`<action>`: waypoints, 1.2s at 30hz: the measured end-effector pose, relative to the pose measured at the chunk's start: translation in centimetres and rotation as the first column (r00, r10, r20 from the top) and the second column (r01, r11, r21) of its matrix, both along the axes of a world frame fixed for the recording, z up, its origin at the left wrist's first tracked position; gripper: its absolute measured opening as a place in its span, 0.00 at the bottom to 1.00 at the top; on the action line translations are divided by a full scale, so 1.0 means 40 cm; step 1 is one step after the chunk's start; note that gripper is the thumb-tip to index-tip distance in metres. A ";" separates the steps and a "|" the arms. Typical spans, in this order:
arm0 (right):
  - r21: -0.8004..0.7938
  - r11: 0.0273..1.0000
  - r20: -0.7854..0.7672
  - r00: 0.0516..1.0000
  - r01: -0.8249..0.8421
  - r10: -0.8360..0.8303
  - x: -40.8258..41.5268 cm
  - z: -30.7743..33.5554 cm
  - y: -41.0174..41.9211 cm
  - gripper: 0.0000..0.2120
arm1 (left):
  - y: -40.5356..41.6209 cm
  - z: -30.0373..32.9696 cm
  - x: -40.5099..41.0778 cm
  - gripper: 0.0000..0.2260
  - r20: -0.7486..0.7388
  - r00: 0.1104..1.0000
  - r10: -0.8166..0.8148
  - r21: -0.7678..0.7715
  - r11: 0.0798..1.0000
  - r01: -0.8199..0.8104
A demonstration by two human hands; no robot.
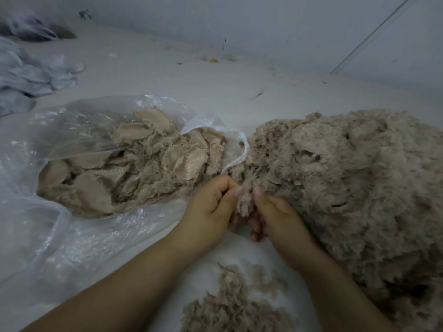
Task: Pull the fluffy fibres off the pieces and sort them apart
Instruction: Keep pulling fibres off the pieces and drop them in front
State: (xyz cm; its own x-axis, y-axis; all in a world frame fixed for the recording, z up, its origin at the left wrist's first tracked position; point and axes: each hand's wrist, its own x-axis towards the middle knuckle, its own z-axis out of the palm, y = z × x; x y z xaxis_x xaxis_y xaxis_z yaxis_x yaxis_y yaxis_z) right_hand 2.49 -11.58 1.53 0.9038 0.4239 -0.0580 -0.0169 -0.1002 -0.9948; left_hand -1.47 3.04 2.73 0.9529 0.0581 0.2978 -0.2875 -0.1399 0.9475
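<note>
Pinching one soft, light beige fluffy fabric piece (243, 202) between them, the left hand (211, 207) and right hand (275, 216) gripped its edges; its fibres likely tear away easily.

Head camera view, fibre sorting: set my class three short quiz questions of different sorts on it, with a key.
1. True or false: both hands pinch one tuft between them.
2. The clear plastic bag holds: A) flat fabric pieces, B) metal scraps, C) nothing.
3. Fill in: the big fluffy heap lies to the person's ____.

Key:
1. True; the left hand and right hand grip it.
2. A; fabric pieces show inside.
3. right.
</note>
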 end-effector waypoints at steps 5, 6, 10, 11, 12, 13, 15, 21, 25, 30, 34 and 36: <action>0.022 0.999 -0.031 0.999 0.037 -0.037 0.010 -0.012 -0.001 0.24 | 0.006 -0.008 0.006 0.12 0.009 0.996 0.085 -0.070 0.994 -0.084; 0.024 0.998 -0.046 0.997 0.065 -0.064 0.012 -0.013 0.000 0.24 | 0.006 -0.009 0.006 0.12 0.005 0.996 0.091 -0.080 0.993 -0.090; 0.080 0.982 -0.136 0.978 0.168 -0.156 0.019 -0.009 0.001 0.20 | 0.026 -0.004 0.012 0.13 -0.053 0.990 0.130 -0.246 0.959 -0.139; 0.082 0.982 -0.138 0.978 0.172 -0.159 0.020 -0.009 0.002 0.21 | 0.032 -0.002 0.014 0.13 -0.081 0.989 0.123 -0.294 0.945 -0.142; 0.082 0.982 -0.135 0.978 0.169 -0.157 0.018 -0.008 0.002 0.22 | 0.036 0.000 0.014 0.13 -0.115 0.987 0.116 -0.329 0.933 -0.148; 0.078 0.984 -0.129 0.980 0.161 -0.151 0.016 -0.006 0.003 0.22 | 0.038 0.000 0.014 0.12 -0.149 0.983 0.106 -0.348 0.925 -0.152; 0.071 0.989 -0.107 0.987 0.132 -0.124 0.013 -0.004 0.001 0.20 | 0.033 0.000 0.011 0.11 -0.197 0.979 0.047 -0.367 0.923 -0.118; 0.106 0.994 -0.009 1.000 -0.015 0.016 0.002 0.009 -0.008 0.14 | 0.009 -0.005 0.010 0.13 -0.224 0.958 -0.177 -0.445 0.894 0.061; 0.092 0.996 0.063 0.998 0.011 -0.017 -0.005 0.018 -0.002 0.07 | 0.015 -0.014 0.017 0.15 -0.258 0.954 -0.151 -0.408 0.912 0.034; 0.070 0.995 0.020 0.997 0.071 -0.072 -0.007 0.015 0.001 0.19 | 0.018 -0.019 0.016 0.16 -0.201 0.978 -0.060 -0.206 0.978 0.018; 0.135 0.986 -0.051 0.994 0.102 -0.096 -0.006 0.008 0.001 0.20 | 0.020 -0.017 0.019 0.14 -0.188 0.981 -0.052 -0.299 0.954 -0.006; 0.147 0.983 -0.066 0.992 0.113 -0.104 -0.003 0.006 0.001 0.21 | 0.022 -0.017 0.021 0.19 -0.216 0.976 -0.029 -0.314 0.949 -0.041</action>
State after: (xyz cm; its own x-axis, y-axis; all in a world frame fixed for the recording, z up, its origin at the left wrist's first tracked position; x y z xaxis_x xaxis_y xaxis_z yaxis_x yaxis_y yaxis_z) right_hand 2.39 -11.52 1.79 0.9419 0.3314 -0.0546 -0.0774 0.0560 -0.9954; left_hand -0.63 3.93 2.05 0.9913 0.1211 0.0508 -0.0716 0.1742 0.9821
